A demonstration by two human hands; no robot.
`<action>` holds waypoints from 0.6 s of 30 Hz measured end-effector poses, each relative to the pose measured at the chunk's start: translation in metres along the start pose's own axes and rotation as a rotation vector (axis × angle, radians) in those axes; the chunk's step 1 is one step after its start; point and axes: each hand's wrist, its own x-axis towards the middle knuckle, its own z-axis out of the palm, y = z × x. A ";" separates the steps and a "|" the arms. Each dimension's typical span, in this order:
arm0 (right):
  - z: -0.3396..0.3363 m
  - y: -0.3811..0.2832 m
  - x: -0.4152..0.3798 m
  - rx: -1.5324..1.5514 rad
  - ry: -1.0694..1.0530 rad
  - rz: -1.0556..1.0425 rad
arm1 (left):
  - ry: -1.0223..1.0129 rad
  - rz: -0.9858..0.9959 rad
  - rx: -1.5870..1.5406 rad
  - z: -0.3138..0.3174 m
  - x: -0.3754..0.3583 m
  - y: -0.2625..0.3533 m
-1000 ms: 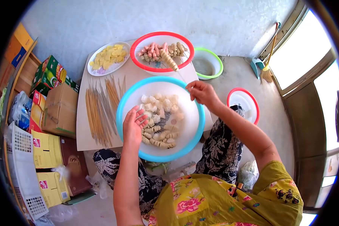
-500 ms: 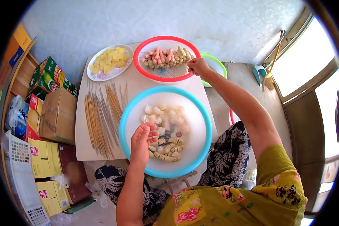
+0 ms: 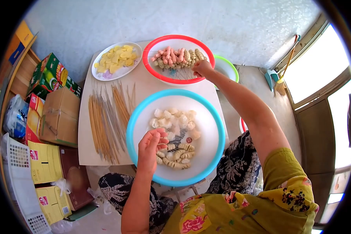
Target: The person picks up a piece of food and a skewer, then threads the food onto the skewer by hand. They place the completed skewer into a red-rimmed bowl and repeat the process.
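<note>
My left hand point(image 3: 152, 146) is curled over the near left part of a blue-rimmed basin point(image 3: 129, 130), fingertips pinching into a pile of ridged and white food pieces point(image 3: 175, 132). My right hand point(image 3: 202, 68) is stretched out to the near right rim of a red-rimmed basin point(image 3: 178, 37). Its fingers are closed at the stick ends of the filled skewers point(image 3: 177, 56) that lie in a row in that basin. Both basins stand on a low pale table point(image 3: 152, 87).
Bare bamboo sticks point(image 3: 105, 117) lie spread on the table's left side. A white plate point(image 3: 98, 74) of yellow slices sits at the far left. A green-rimmed basin point(image 3: 229, 67) is beyond the table on the right, cardboard boxes point(image 3: 60, 117) on the left, and a broom point(image 3: 284, 70) by the door.
My right hand went from above the blue basin out to the red basin with a skewer and laid it among the others. My left hand curled down onto the food pieces.
</note>
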 end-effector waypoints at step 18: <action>0.004 0.017 -0.260 0.421 -0.253 -0.303 | 0.332 0.254 0.041 -0.088 0.011 -0.004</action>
